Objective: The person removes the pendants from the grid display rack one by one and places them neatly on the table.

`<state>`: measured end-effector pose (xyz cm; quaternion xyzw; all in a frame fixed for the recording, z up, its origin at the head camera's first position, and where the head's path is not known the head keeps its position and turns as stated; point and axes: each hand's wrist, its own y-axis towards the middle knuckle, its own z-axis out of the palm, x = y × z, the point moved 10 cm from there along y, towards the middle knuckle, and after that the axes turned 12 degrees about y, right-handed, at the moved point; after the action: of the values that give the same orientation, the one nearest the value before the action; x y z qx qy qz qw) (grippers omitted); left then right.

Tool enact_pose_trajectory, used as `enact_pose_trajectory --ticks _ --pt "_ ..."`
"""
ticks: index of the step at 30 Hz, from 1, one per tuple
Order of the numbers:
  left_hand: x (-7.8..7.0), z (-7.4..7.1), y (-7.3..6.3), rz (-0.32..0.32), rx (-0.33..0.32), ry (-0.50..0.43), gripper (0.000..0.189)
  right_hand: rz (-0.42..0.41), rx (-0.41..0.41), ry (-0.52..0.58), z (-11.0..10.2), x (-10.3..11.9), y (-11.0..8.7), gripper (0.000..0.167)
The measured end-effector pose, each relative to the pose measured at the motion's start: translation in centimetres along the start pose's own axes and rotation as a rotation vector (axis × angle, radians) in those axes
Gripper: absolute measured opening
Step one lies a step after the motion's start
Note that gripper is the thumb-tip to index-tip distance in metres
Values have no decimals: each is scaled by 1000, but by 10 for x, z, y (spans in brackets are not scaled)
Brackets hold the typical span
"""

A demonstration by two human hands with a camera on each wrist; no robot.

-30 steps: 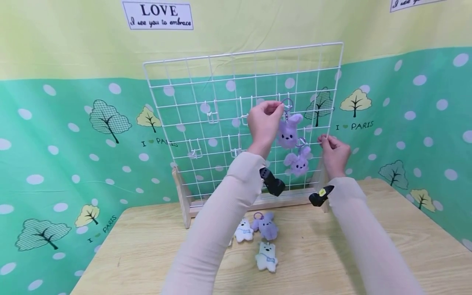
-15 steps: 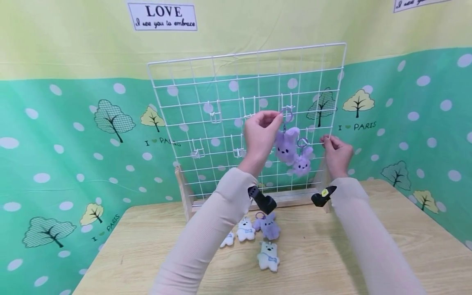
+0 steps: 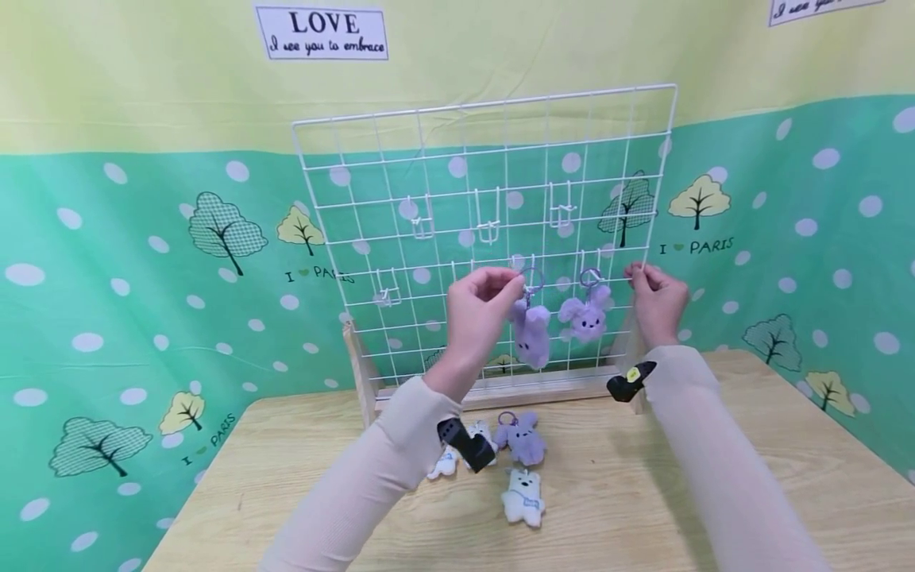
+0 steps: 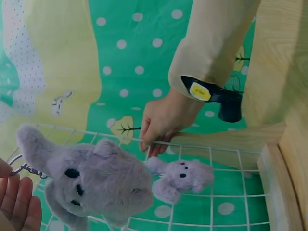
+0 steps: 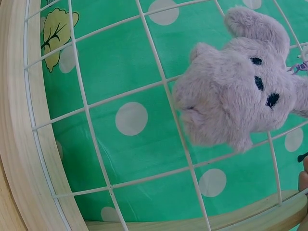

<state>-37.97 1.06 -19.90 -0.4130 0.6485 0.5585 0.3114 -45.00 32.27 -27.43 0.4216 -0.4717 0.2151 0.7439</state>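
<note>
My left hand (image 3: 480, 314) pinches the metal ring (image 3: 531, 278) of a purple plush bunny keychain (image 3: 531, 338). The bunny dangles in front of the lower row of hooks on a white wire grid rack (image 3: 472, 106); the ring overlaps one hook in the head view. In the left wrist view this bunny (image 4: 98, 183) looms large beside the fingers. To its right, a second purple bunny keychain (image 3: 588, 319) hangs by its ring on a lower hook, seen close up in the right wrist view. My right hand (image 3: 659, 302) grips the rack's right edge wire.
On the wooden table (image 3: 608, 492) below lie another purple bunny keychain (image 3: 525, 439) and several white bear keychains (image 3: 524, 499). White hooks (image 3: 489, 226) are set in two rows on the grid. Wooden feet (image 3: 360, 369) hold the rack up, with a patterned cloth behind.
My left hand has carried the bunny keychain down and left, away from the upper right hook, to the lower row. My right hand has stayed on the rack's edge.
</note>
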Motion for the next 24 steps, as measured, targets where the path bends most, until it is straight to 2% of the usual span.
enact_pose_trajectory --ticks 10,19,24 --pt "30 -29 -31 -42 19 52 10 -43 -13 9 0 3 -1 32" --pt "69 -53 -62 -110 17 79 12 -52 -26 23 -1 3 0 30" --pt "90 -64 -77 -148 26 77 15 -28 -29 16 -1 2 0 29"
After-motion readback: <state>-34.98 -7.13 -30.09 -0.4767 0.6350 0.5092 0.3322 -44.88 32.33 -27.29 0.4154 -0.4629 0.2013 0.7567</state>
